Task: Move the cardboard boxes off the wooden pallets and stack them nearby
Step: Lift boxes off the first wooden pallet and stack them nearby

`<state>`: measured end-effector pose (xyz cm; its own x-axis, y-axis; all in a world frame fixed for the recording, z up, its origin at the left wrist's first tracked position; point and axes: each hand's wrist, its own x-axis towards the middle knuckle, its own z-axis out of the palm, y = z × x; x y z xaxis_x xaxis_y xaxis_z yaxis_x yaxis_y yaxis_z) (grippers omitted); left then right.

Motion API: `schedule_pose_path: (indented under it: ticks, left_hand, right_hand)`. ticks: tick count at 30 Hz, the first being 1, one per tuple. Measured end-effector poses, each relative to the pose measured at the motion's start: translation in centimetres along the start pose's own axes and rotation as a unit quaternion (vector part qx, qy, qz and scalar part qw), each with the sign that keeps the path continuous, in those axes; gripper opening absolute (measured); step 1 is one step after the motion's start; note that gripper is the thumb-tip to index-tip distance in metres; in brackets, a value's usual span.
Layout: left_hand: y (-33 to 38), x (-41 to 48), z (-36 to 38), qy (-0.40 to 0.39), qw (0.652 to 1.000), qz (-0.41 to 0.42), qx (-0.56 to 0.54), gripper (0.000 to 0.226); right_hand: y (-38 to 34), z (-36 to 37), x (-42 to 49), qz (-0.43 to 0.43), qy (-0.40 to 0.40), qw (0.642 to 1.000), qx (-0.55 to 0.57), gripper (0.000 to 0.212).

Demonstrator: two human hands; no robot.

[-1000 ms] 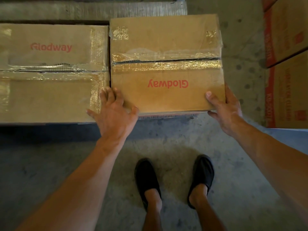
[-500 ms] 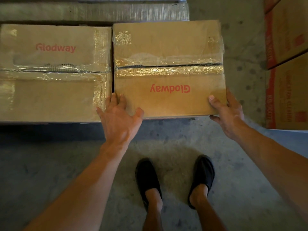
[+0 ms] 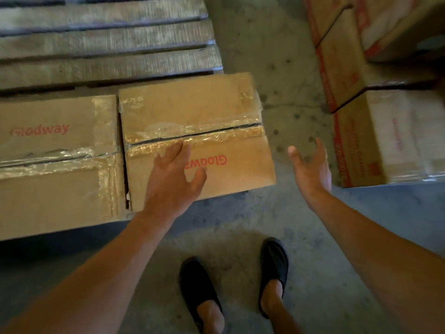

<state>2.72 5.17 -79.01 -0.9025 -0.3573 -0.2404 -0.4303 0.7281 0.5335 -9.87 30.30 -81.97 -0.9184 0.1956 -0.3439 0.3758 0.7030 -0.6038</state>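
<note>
glodway box (image 3: 192,109) sits at the near right corner of the wooden pallet (image 3: 103,51), logo upside down, taped seam across the top. it sits just beside a second glodway box (image 3: 55,169) on its left, with a thin gap between them. left hand (image 3: 172,174) lies over the box top, fingers straight and relaxed, covering part of the logo, gripping nothing; cannot tell if it touches. right hand (image 3: 310,169) is spread wide and empty, over the concrete floor (image 3: 240,220) just off the box's right edge. stacked boxes (image 3: 385,141) stand at far right. black shoes (image 3: 199,292) below.
</note>
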Motion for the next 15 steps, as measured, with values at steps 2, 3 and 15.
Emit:
schedule_pose_path:
  ticks: [2,3,15]
  left_hand:
    - [2.9,2.7,-0.6,-0.010,0.998,0.055,0.011,0.076]
    - [4.5,4.0,-0.8,-0.014,0.997,0.072,0.004,0.076]
    - [29.1,19.3,12.3,-0.157,0.940,0.299,0.042,0.088]
  right_hand:
    - [0.4,-3.0,1.0,0.025,0.046,0.999,0.005,0.084]
    - [0.7,-4.5,1.5,0.037,0.066,0.997,0.014,0.085]
    - [12.1,-15.8,12.7,0.231,0.199,0.944,0.127,0.087]
